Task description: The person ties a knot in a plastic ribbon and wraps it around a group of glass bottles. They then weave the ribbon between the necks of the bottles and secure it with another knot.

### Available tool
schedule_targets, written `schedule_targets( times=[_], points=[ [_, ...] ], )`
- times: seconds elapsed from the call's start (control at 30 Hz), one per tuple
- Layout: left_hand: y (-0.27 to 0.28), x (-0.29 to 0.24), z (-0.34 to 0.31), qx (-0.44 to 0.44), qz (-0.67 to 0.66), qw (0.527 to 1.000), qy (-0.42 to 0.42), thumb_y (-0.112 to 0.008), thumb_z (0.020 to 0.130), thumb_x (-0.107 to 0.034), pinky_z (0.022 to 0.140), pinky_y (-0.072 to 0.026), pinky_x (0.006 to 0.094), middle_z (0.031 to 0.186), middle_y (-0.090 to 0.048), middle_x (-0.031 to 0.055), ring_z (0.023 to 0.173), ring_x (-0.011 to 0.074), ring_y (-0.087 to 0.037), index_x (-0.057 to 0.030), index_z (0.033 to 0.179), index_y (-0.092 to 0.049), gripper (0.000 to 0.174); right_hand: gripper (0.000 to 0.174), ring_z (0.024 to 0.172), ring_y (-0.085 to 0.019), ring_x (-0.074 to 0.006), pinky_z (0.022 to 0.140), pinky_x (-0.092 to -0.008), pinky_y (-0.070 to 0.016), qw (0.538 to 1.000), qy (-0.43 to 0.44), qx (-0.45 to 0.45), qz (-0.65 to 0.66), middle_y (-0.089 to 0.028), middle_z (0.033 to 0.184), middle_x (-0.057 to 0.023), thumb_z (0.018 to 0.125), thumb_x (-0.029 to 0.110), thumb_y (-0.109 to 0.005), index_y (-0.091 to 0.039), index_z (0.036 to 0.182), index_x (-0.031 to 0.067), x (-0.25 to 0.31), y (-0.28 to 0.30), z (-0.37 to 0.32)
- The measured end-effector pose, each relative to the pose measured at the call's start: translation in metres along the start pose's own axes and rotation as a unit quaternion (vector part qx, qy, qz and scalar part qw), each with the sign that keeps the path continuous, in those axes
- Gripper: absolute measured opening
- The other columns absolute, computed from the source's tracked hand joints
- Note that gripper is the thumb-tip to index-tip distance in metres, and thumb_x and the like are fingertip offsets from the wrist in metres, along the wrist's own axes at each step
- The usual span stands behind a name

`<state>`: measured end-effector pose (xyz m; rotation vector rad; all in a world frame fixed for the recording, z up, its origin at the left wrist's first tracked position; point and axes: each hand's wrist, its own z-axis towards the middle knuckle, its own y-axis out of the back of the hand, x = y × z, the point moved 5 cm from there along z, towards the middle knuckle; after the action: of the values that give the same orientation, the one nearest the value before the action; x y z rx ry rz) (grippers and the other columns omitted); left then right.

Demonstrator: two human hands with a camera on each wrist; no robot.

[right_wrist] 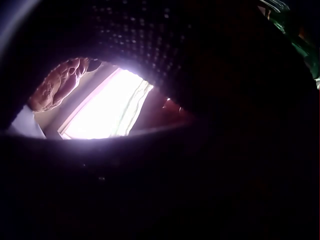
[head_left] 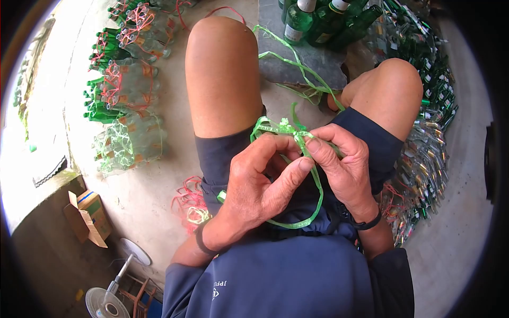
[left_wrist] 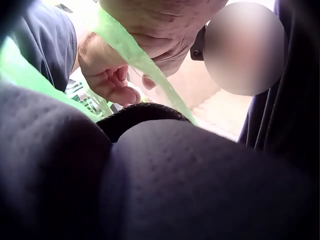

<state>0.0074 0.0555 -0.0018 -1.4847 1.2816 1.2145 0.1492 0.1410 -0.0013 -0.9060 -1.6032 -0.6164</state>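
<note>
Above the lap, my left hand [head_left: 257,183] pinches a strand of green plastic twine [head_left: 281,128] between thumb and fingers. Close beside it, the right hand [head_left: 342,161] grips the same twine near a knotted part, its thumb and index fingertip meeting there. A loop of the twine hangs below both hands toward the shirt. In the left wrist view, a flat green strip [left_wrist: 140,62] crosses in front of the hands, and dark cloth covers the lower half. Mostly dark, the right wrist view shows part of a hand [right_wrist: 60,85] through a small gap.
Green bottles [head_left: 323,24] stand on a dark slab [head_left: 318,69] ahead, with long green strands beside it. Bundled bottles [head_left: 130,85] line the left floor. A large bottle pile [head_left: 424,153] lies at right. Pink twine [head_left: 191,201], a cardboard box [head_left: 93,217] and a fan [head_left: 108,302] are at left.
</note>
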Motion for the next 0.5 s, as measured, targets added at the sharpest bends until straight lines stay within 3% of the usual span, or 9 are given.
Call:
schedule_targets(
  times=[0.03,0.2,0.27,0.5],
  points=[
    [0.0,0.004,0.0,-0.01,-0.034,0.999,0.024,-0.07,0.099,-0.006,0.075,-0.0531,0.0234,0.094,-0.071,0.0073,0.086,0.0093,-0.068,0.0078,0.116,-0.063,0.023,0.014,0.072,-0.064,-0.005,0.066,-0.0218,-0.0521,0.998,0.026,0.002,-0.061,-0.071,0.083,-0.0021,0.103,0.012,-0.066,-0.071,0.104,-0.0011,0.006,0.0,0.0],
    [0.001,-0.004,0.005,-0.014,-0.073,0.997,0.034,-0.071,0.099,-0.006,0.062,-0.0476,0.0211,0.081,-0.069,0.0027,0.071,0.0048,-0.061,0.0071,0.11,-0.067,0.018,0.011,0.069,-0.063,-0.0053,0.059,-0.0222,-0.05,0.997,0.047,-0.021,-0.065,-0.07,0.079,-0.0021,0.102,0.008,-0.065,-0.071,0.103,-0.0013,0.01,-0.008,-0.003],
    [0.0,0.0,0.005,-0.012,-0.147,0.986,0.08,-0.072,0.099,-0.008,0.057,-0.0441,0.0205,0.078,-0.068,0.0009,0.066,0.0034,-0.057,0.0061,0.106,-0.068,0.016,0.01,0.067,-0.062,-0.0054,0.058,-0.0225,-0.0493,0.996,0.054,-0.021,-0.073,-0.069,0.078,-0.0025,0.102,0.007,-0.065,-0.071,0.102,-0.0016,0.009,-0.008,-0.003],
    [0.007,0.006,0.003,0.009,-0.157,0.979,0.129,-0.064,0.102,-0.006,0.063,-0.0477,0.0222,0.086,-0.069,0.0022,0.071,0.0058,-0.06,0.0053,0.104,-0.068,0.012,0.012,0.059,-0.053,-0.0022,0.051,-0.0214,-0.0422,0.995,0.029,-0.021,-0.088,-0.061,0.07,0.001,0.103,0.009,-0.064,-0.069,0.097,-0.0008,0.008,-0.005,-0.001]
  ],
)
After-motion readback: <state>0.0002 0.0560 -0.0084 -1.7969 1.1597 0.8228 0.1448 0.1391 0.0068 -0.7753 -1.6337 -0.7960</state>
